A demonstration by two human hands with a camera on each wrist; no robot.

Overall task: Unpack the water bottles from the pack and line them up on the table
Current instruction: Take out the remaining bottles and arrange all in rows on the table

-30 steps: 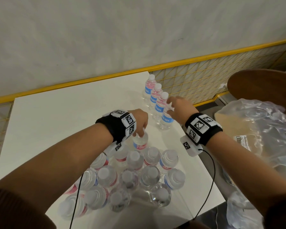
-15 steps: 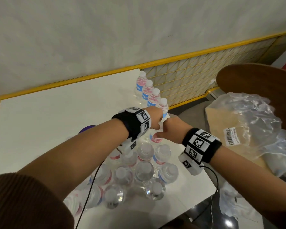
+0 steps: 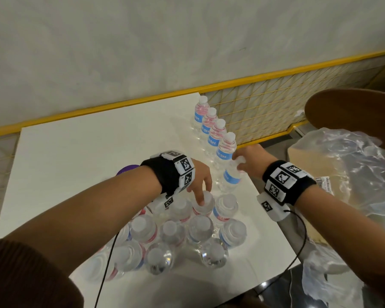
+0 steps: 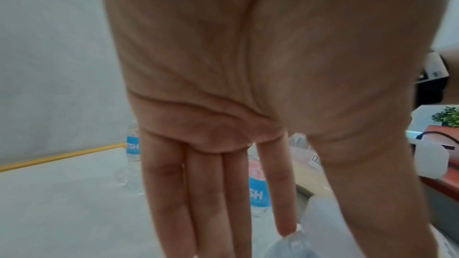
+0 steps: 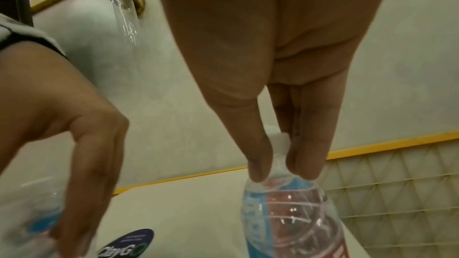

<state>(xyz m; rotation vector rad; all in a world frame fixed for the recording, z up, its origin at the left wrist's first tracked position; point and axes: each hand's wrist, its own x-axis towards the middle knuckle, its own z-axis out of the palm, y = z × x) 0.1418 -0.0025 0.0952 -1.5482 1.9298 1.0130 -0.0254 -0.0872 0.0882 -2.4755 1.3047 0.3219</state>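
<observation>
Four water bottles [image 3: 210, 123] with blue labels stand in a row along the white table's [image 3: 87, 156] right edge. At the near end of that row my right hand [image 3: 239, 162] pinches a fifth bottle [image 3: 230, 177] by its cap; the right wrist view shows thumb and fingers [image 5: 258, 160] on the neck. Whether its base touches the table I cannot tell. Several more bottles [image 3: 171, 236] stand clustered at the near edge. My left hand [image 3: 201, 196] reaches down onto one bottle's cap [image 3: 206, 202], which sits between index finger [image 4: 283, 203] and thumb.
Crumpled clear plastic wrap [image 3: 353, 174] and a cardboard tray [image 3: 302, 156] lie off the table's right side, below a brown chair back [image 3: 353, 107]. A yellow mesh rail [image 3: 276, 103] runs behind. A purple sticker [image 3: 127, 168] marks the table. Cables hang from both wristbands.
Half a second ago both hands met over one bottle. My right hand has carried it to the near end of the row, and my left hand has dropped back onto the cluster.
</observation>
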